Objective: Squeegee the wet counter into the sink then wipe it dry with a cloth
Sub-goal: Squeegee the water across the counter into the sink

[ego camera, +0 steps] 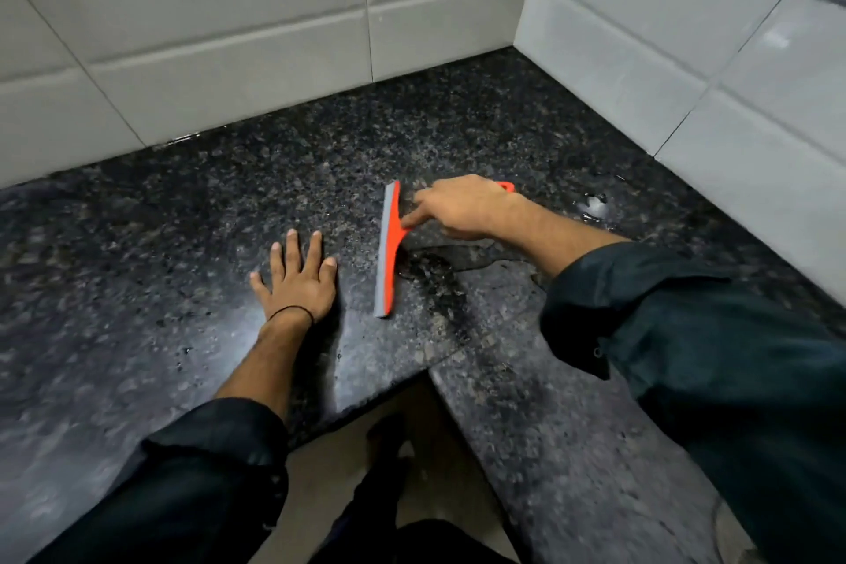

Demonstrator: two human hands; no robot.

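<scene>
An orange squeegee (388,250) with a grey rubber blade rests blade-down on the dark speckled granite counter (192,206), near its inner corner. My right hand (462,206) is closed over the squeegee's handle, whose orange end pokes out behind my knuckles. My left hand (300,277) lies flat on the counter with fingers spread, just left of the blade, holding nothing. A film of water (435,266) darkens the stone to the right of the blade. No sink or cloth is in view.
Grey tiled walls (229,23) rise behind and to the right of the corner counter. A small puddle (595,204) shines near the right wall. The counter's front edge forms a notch, with the floor and my foot (389,430) below it.
</scene>
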